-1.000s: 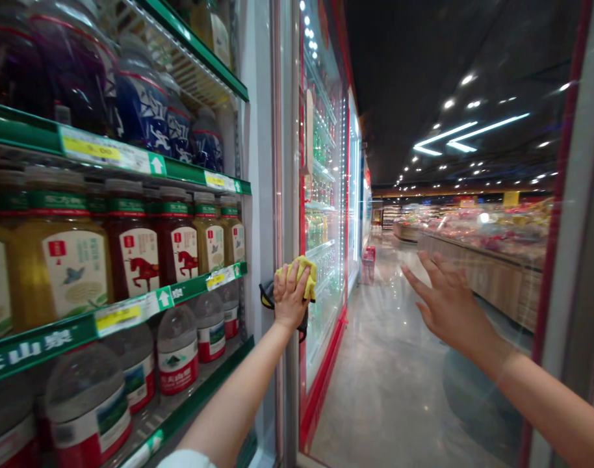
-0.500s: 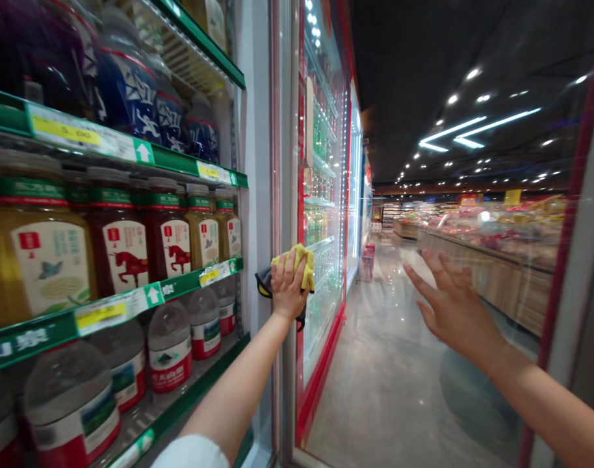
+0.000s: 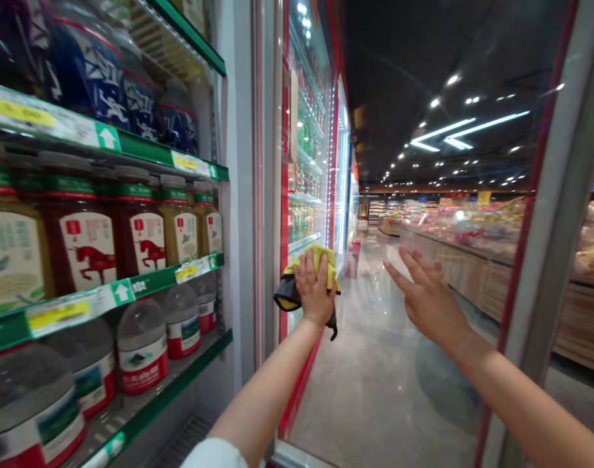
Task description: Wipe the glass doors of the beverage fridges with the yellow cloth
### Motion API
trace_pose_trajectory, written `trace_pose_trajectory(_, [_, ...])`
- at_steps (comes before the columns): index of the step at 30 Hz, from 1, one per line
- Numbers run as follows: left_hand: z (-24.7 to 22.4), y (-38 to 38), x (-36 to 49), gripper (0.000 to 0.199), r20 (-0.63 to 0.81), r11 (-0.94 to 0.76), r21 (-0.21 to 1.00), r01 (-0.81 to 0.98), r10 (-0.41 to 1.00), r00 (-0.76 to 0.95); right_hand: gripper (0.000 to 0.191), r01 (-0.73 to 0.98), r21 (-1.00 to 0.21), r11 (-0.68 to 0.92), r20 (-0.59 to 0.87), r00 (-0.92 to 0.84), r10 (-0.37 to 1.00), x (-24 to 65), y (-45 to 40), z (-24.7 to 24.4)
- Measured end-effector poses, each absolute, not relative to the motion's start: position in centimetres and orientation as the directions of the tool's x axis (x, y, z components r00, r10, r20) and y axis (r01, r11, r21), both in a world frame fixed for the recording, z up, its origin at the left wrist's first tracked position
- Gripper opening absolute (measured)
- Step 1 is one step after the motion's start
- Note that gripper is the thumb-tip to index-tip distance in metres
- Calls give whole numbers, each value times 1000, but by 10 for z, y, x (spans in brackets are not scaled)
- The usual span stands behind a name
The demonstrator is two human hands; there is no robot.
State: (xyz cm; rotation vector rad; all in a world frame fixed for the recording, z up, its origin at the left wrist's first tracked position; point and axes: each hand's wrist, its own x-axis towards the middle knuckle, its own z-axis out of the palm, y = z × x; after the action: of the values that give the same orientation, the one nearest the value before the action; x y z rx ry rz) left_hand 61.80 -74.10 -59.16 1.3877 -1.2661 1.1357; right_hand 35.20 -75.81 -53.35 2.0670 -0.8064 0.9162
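My left hand [image 3: 316, 290] presses a yellow and grey cleaning cloth [image 3: 288, 291] flat against the glass door [image 3: 375, 403], close to its left edge. The fingers lie over the cloth, and a dark corner of it hangs below the wrist. To the right, my right hand [image 3: 431, 299] is held up at the same pane with fingers spread and nothing in them. Whether its fingertips touch the glass I cannot tell.
Left of me are cooler shelves with green price rails [image 3: 151, 279], tea bottles [image 3: 145, 234], water bottles [image 3: 142, 351] and blue drink bottles [image 3: 90, 65]. A grey door frame [image 3: 535, 214] stands at right. Through the glass show a red-framed cooler [image 3: 309, 130], an aisle floor and a wooden display counter [image 3: 472, 266].
My left hand has slid the cloth rightward across the glass, away from the door's edge. The view has turned slightly right. My right hand stays spread at the pane.
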Motion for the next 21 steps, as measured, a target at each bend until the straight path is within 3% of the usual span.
trace_pose_trajectory(3, [-617,-732,622,62,909,85,-299,-950,-277,-311,84,-753,355,-554,779,566,-270,344,-763,-530])
trace_pose_trajectory(5, [-633,-722,637,57,838,156,-416,-896,-316,-444,84,-734,380,-563,766,591,-254,336,-768,-530])
trace_pose_trajectory(7, [-630,-717,646,55,888,97,-307,-947,-330,-322,80,-711,426,-560,748,625,-224,326,-771,-533])
trace_pose_trajectory(11, [-572,-732,620,61,965,-66,168,-984,-193,178,67,-764,419,-490,785,577,-228,307,-776,-550])
trace_pose_trajectory(13, [-546,-743,591,65,963,-55,211,-976,-160,217,65,-802,381,-461,817,525,-237,304,-778,-559])
trace_pose_trajectory(16, [-549,-750,562,66,968,7,-21,-1000,-251,-22,64,-817,361,-450,832,500,-241,306,-783,-567])
trace_pose_trajectory(19, [-590,-743,566,72,856,141,-323,-936,-378,-353,64,-810,374,-452,831,509,-225,303,-787,-570])
trace_pose_trajectory(21, [-614,-737,578,73,796,185,-381,-906,-433,-423,66,-788,396,-472,819,535,-208,296,-787,-572])
